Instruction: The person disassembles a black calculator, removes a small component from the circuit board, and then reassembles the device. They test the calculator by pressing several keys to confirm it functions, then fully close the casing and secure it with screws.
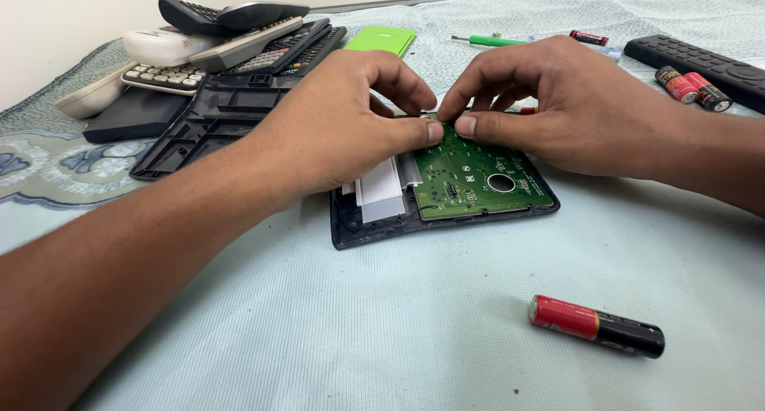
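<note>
Centre of the pale cloth (335, 323): opened black device shell (374, 228), long axis left-right, green circuit board (478, 176) face up. Left hand (335, 132) and right hand (574, 108) pinched together on its top edge. Red-and-black battery (596, 326) lying near, pointing right. Green flat pack (381, 39) behind.

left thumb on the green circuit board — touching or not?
Touching. The head view shows the left hand with its thumb tip pressed flat on the top edge of the green circuit board, no gap visible.

A home bedroom: patterned bedspread (48, 168) (pale blue) under piled remotes (231, 37).
</note>
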